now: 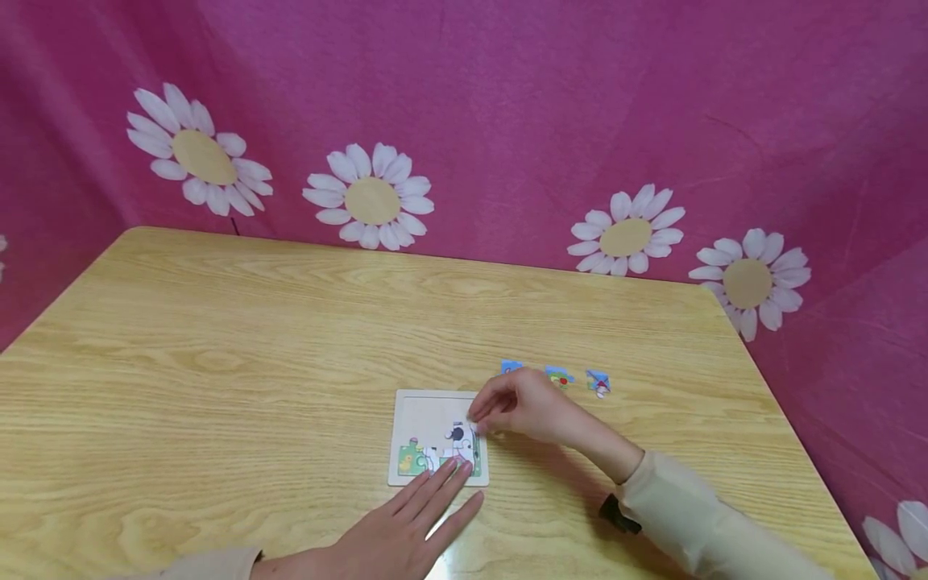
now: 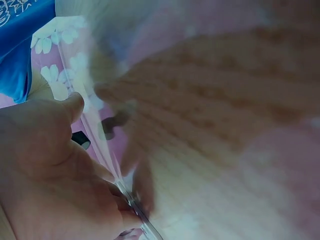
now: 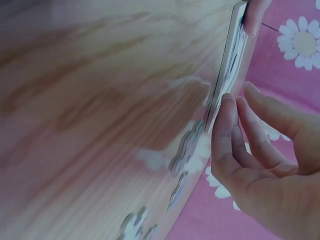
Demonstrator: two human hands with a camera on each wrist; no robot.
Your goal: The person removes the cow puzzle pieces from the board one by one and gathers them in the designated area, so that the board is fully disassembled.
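A pale jigsaw tray (image 1: 428,396) lies on the table, part filled with farm-picture pieces along its bottom and right side. One piece shows a yellow duck (image 1: 407,463); others are white with black patches (image 1: 457,435). My left hand (image 1: 406,524) lies with straight fingers over the tray's lower edge, fingertips on the pieces there. At the tray's right side, my right hand (image 1: 525,405) pinches a white puzzle piece (image 1: 474,428) between thumb and fingertips, mostly hidden by them. In the right wrist view its bent fingers (image 3: 225,120) are at the tray's edge (image 3: 227,60).
Loose puzzle pieces with blue parts lie beyond my right hand: one partly covered (image 1: 511,366), one with a red spot (image 1: 558,375), one farther right (image 1: 598,382). A wood-grain table (image 1: 217,362) meets a pink flowered cloth (image 1: 493,121) behind.
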